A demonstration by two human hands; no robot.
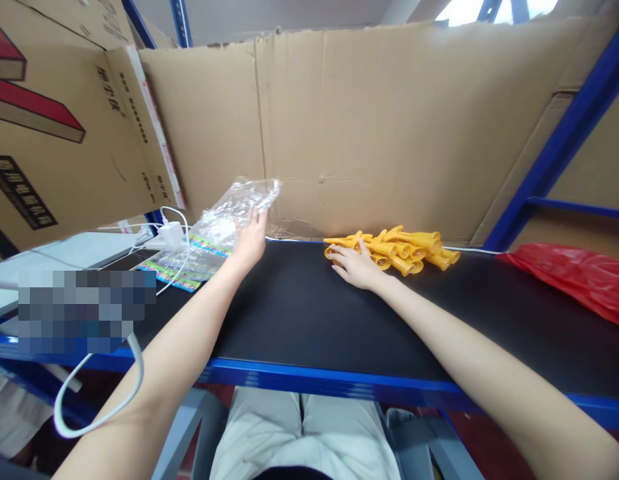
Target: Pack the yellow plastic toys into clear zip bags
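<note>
My left hand [250, 239] rests against the clear plastic bags [239, 200] on the left of the black tabletop, its fingers stretched out over the film. The bags lie in a loose stack, and colourful printed header strips [172, 275] show at their edges. On the right, a pile of yellow plastic toy trumpets [404, 250] lies near the cardboard wall, with flared ends mostly facing right and towards me. My right hand [358, 267] lies at the pile's left end, fingers spread and touching the trumpets. Part of the pile is hidden behind that hand.
A red plastic bag [579, 273] lies at the right end of the black tabletop [319, 320]. Tall cardboard [364, 133] stands along the back. A white charger [172, 235] with cables sits at the left, near a blurred-out patch. Blue shelf posts [554, 127] frame the bench.
</note>
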